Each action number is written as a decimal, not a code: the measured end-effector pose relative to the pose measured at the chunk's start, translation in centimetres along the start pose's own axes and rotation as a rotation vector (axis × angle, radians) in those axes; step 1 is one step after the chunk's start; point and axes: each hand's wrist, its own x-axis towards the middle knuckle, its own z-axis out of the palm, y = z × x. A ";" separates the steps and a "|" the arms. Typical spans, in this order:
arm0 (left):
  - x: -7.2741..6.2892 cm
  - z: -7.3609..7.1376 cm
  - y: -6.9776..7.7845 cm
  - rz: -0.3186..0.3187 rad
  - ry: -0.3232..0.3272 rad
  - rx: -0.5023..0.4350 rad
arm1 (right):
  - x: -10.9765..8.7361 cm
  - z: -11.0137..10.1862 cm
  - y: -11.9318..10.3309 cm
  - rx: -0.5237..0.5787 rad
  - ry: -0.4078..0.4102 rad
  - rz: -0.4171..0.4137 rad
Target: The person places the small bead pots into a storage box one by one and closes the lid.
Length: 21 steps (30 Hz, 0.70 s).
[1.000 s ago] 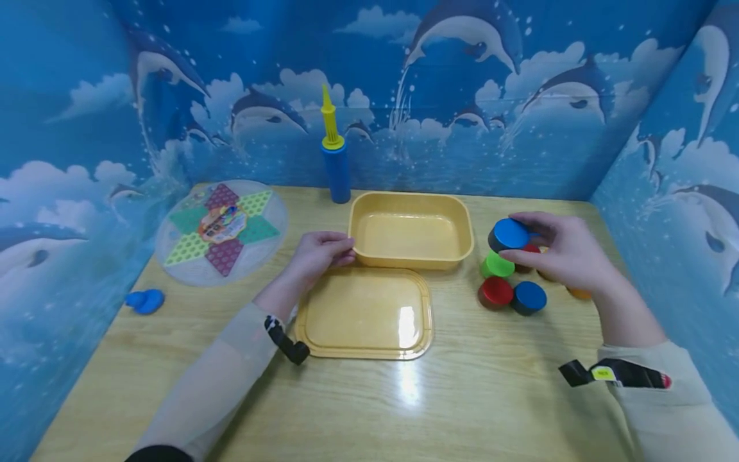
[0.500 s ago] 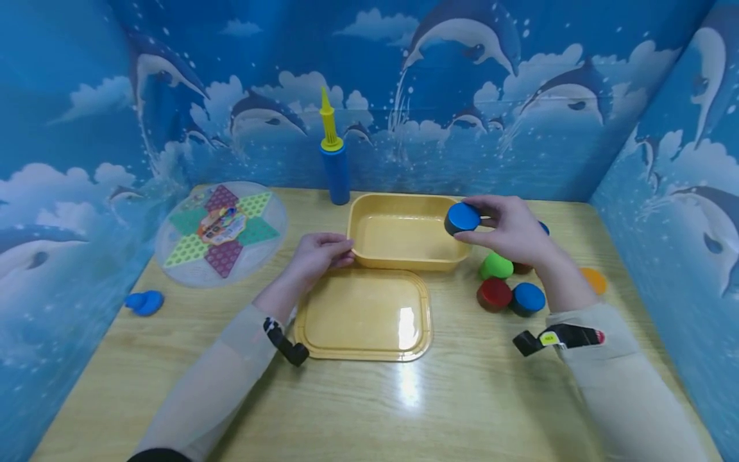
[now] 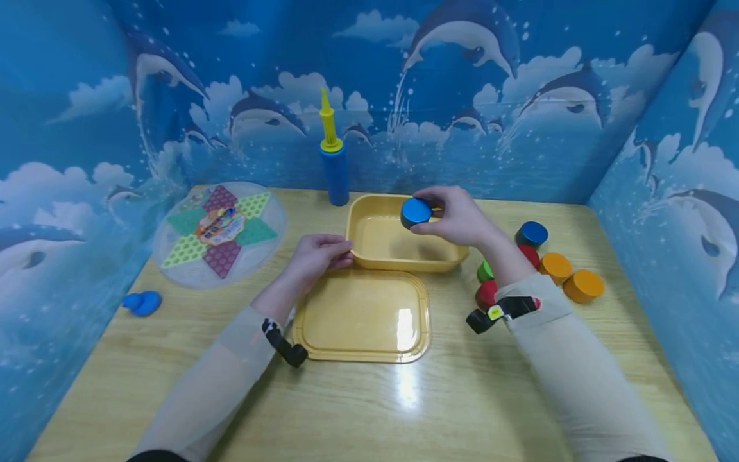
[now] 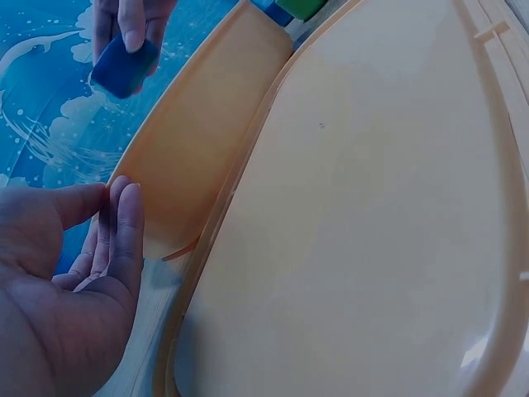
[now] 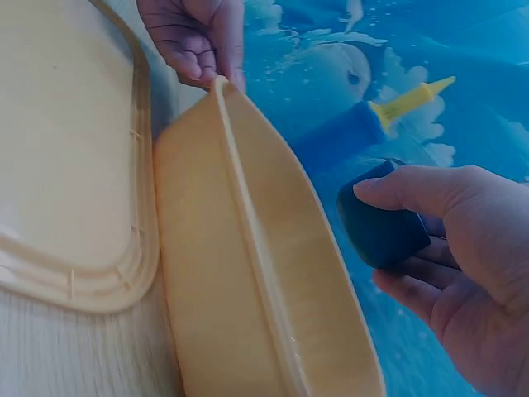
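My right hand pinches a blue cylindrical block between thumb and fingers, above the inside of a yellow plastic box. In the right wrist view the same block shows dark, gripped at the box's far side. At the box's left end, my left hand holds the rim; the left wrist view has its thumb and fingertips on either side of that rim. No other block shows inside the box. A matching flat yellow lid lies directly in front of it.
Several blocks stand at the right: a blue one, orange ones, red and green, some partly behind the right forearm. A blue-and-yellow hand pump stands behind; a star game board and blue piece lie left.
My right hand has carried the blue block leftward from the group of blocks to over the box. The left hand has stayed at the box's rim.
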 end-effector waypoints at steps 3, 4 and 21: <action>-0.1 -0.2 0.0 0.017 -0.013 -0.012 | 1.6 1.1 -0.2 -0.004 -0.032 0.007; -0.2 -0.3 0.1 0.021 -0.014 -0.016 | 2.1 1.5 -0.2 -0.008 -0.043 0.013; 0.0 -0.1 -0.2 0.023 -0.023 -0.021 | 7.2 5.9 1.2 -0.126 -0.166 0.005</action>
